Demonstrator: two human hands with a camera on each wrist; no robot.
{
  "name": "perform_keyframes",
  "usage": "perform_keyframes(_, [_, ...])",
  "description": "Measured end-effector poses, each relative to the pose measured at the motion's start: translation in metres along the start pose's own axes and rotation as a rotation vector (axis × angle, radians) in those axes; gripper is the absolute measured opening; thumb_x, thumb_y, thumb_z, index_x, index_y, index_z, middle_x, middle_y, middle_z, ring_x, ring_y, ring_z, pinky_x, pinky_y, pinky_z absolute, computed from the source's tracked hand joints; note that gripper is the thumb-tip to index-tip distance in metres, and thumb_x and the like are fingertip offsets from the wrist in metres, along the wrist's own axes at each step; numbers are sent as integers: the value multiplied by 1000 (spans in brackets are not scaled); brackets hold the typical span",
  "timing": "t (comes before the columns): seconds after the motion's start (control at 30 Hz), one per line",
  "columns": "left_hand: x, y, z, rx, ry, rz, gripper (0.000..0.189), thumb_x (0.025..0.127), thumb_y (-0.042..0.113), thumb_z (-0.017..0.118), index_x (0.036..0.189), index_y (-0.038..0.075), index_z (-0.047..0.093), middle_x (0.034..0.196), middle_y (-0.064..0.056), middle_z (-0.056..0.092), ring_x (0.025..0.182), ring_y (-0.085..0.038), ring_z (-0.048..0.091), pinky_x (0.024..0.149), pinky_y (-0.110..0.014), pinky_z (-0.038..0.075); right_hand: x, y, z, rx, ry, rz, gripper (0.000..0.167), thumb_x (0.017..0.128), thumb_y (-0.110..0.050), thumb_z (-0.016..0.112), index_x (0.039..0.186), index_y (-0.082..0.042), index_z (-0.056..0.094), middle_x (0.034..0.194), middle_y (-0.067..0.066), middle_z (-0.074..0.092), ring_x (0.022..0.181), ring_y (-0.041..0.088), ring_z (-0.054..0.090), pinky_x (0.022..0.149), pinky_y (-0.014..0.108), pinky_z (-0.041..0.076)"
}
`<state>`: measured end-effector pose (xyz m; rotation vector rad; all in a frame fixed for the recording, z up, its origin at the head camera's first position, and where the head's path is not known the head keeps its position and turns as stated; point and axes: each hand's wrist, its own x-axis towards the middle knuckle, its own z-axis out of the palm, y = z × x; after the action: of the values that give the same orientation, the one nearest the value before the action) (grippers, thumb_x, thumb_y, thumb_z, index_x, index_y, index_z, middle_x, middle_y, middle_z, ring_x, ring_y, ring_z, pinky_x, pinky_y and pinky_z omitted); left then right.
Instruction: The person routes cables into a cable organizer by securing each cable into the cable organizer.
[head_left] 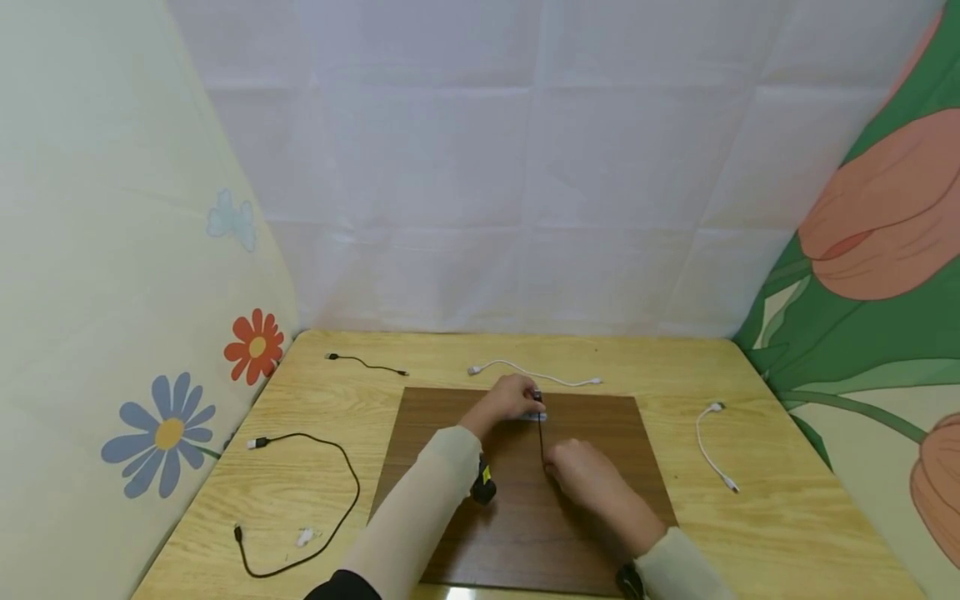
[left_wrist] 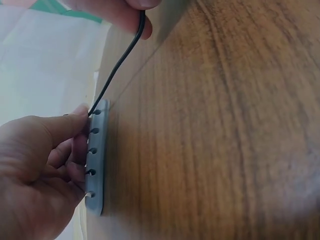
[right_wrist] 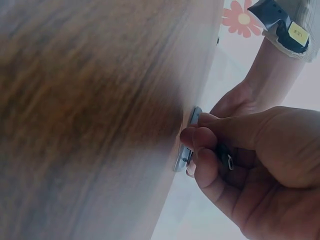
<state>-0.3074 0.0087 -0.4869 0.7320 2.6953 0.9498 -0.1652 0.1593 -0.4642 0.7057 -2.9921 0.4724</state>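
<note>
A short black charging cable (head_left: 541, 437) runs between my two hands. My left hand (head_left: 510, 398) pinches its far end, thumb and fingertips right at the end slot of a grey cable organizer (left_wrist: 98, 160). The organizer is a narrow strip with several slots along it, standing near the board's far edge. Nearer to me, my right hand (head_left: 585, 473) grips the other end of the cable, fingers curled. In the right wrist view, a small plug (right_wrist: 230, 161) shows between the curled fingers of that hand. In the left wrist view, the cable slants from the slots up to the right fingertips.
A dark brown board (head_left: 495, 550) lies on the light wood table. Beyond it lie a white cable (head_left: 540, 375) and a short black cable (head_left: 367, 364). A long black cable (head_left: 352, 492) and a small white piece (head_left: 305, 537) are left; another white cable (head_left: 703, 442) is right.
</note>
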Motion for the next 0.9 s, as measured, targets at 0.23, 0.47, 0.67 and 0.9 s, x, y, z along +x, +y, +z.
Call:
perform_keyframes(0.23, [1, 1, 3, 21, 5, 18, 13, 91, 19, 77, 92, 7, 72, 88, -3, 74, 77, -8, 62, 70, -22, 49, 2, -1, 1, -58, -12, -23, 33, 86, -4, 74, 60, -13, 56, 62, 4, 60, 57, 20, 58, 50, 39, 47])
perform_keyframes(0.47, [2, 3, 2, 29, 24, -35, 18, 91, 23, 78, 85, 8, 71, 76, 2, 66, 69, -8, 52, 63, -22, 44, 2, -3, 4, -107, -14, -4, 32, 86, -4, 75, 60, -11, 58, 61, 6, 60, 56, 23, 59, 50, 42, 49])
perform_keyframes(0.67, [4, 5, 8, 0, 42, -116, 18, 91, 23, 78, 83, 8, 70, 74, 4, 62, 68, -8, 51, 62, -23, 43, 0, -5, 7, -208, 9, -37, 27, 85, -2, 74, 62, -7, 61, 59, 8, 60, 54, 23, 59, 50, 39, 51])
perform_keyframes(0.9, [3, 8, 10, 33, 56, -181, 20, 89, 25, 80, 87, 7, 71, 82, 1, 67, 72, -10, 54, 65, -24, 46, -5, -9, 8, -234, 13, -64, 26, 84, -2, 75, 63, -6, 61, 59, 7, 58, 52, 22, 58, 47, 37, 50])
